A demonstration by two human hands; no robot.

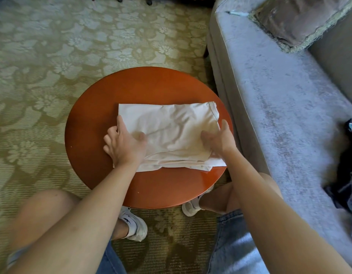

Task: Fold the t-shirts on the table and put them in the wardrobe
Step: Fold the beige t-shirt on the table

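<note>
A pale pink-white t-shirt lies folded into a rough rectangle on a round reddish-brown table. Several layers show along its near edge. My left hand rests on the shirt's left near corner, fingers spread over the edge and thumb lying on the cloth. My right hand sits at the shirt's right edge, fingers straight and pointing away, thumb stretched over the fabric. Neither hand curls round the cloth. No wardrobe is in view.
A grey sofa stands close on the right, with a cushion at its back and dark clothes on the seat. A floral patterned carpet covers the floor. My knees and white shoes are below the table's near edge.
</note>
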